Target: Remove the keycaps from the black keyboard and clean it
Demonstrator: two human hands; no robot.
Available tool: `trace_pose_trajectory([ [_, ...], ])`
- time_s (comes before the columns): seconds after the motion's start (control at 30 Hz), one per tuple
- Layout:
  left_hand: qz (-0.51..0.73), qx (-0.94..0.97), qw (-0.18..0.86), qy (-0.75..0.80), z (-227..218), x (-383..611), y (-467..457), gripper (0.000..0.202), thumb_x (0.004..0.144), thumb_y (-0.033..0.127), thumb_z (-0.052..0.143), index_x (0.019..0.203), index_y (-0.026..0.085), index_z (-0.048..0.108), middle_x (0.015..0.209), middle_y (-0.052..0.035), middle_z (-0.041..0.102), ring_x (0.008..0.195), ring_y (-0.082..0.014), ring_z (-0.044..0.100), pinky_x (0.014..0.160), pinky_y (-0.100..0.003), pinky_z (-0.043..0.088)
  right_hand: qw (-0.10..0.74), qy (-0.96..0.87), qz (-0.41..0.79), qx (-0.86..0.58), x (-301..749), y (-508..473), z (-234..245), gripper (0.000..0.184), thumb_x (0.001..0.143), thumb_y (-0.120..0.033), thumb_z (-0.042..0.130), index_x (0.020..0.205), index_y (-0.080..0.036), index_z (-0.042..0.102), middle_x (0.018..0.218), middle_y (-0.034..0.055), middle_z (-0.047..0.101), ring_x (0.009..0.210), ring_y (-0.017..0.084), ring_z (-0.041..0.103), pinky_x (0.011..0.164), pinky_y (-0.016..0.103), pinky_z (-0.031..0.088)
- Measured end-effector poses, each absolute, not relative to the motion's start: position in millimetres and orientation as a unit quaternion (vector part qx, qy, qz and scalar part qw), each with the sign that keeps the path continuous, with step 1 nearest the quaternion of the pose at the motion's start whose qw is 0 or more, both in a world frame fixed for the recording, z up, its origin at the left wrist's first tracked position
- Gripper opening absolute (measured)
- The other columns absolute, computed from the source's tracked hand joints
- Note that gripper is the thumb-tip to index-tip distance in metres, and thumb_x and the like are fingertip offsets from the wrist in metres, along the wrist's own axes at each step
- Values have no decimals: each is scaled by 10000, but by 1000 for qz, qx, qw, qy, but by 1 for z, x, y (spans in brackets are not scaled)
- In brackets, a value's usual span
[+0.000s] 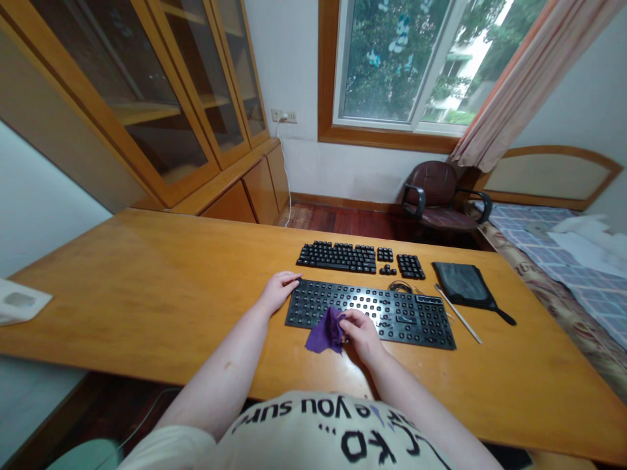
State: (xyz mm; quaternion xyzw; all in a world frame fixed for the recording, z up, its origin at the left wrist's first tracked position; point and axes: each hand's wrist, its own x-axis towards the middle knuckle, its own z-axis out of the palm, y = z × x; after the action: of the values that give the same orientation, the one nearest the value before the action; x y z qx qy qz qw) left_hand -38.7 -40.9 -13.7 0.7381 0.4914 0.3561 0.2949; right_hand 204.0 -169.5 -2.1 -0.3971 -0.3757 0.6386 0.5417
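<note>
A black keyboard base (392, 316) with its keycaps taken off lies on the wooden desk (147, 294) in front of me. My left hand (279, 290) grips its upper left corner, fingers curled. My right hand (357, 333) pinches a purple cloth (326, 331) and presses it on the base's lower left part. Behind the base the removed black keycaps (337, 256) are laid out in keyboard order, with the number pad group (410, 266) to their right.
A black pouch (463, 282), a thin pale stick (458, 313) and a coiled cable (401, 286) lie right of the keycaps. White paper (19, 301) sits at the desk's left edge. An armchair (438, 196), a bed (563, 261) and glass-door cabinets (161, 98) stand behind.
</note>
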Motion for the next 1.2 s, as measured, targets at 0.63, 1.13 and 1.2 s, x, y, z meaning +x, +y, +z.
trace_pose_trajectory([
  [0.63,340,762,242,495,-8,-36,-44,273,855,336,491,984,221,703,1007,-57,662,982,-201,579,922,-360,431,542,-376,639,-395,204,-169,-6,189,675,-310,730,718,-171,609,485,-37,584,397,99,492,421,217,381],
  [1.13,284,755,236,542,-5,-31,-42,263,829,337,492,966,276,708,967,-25,702,972,-230,559,922,-379,380,538,-382,633,-404,204,-170,1,188,670,-312,728,713,-164,619,492,-32,589,403,100,497,426,221,389],
  [1.2,281,751,247,544,-5,-31,-40,261,817,335,503,956,268,713,951,-28,707,964,-234,563,912,-379,384,537,-388,631,-403,204,-170,2,190,674,-317,726,714,-163,622,496,-29,590,408,97,498,431,217,389],
])
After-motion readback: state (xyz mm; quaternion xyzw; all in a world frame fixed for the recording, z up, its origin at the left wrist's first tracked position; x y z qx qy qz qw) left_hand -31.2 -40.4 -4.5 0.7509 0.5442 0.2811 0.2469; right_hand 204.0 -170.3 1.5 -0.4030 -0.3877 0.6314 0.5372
